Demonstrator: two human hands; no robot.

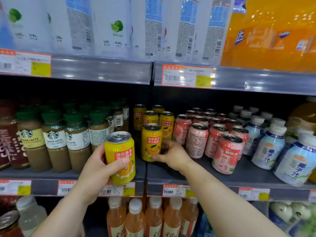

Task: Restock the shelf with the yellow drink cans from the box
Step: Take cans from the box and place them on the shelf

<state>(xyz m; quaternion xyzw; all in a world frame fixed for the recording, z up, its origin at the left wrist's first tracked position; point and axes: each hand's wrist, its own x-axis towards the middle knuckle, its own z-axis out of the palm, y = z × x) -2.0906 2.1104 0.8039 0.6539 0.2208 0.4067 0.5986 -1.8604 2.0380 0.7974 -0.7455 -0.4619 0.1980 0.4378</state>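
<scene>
— Between the curled fingers (102, 152) and thumb of the left hand (97, 165) sits one yellow can (120, 158), upright, held out just in front of the shelf edge (51, 186) and not yet on it.

— And the right hand (172, 155)?

— Its fingertips pinch the lower part of a second yellow can (151, 142). That one stands on the shelf board, or very near it; I cannot tell if the base is fully down. It is at the front of the yellow row.

— What is behind those fingers?

— Five more yellow cans (166, 124), already in place, running back into the shadow. Just to the right of the right hand stand the pink peach cans (197, 141); to the left of the left hand, the coffee bottles (54, 142).

— So how far along is it?

— Partway, I would judge. A few cans are stocked, one is being seated, one waits in the left hand. Bare board shows beside the front can, so there is room for it.

— And the box?

— Out of view. How many cans remain in it I cannot say.
</scene>
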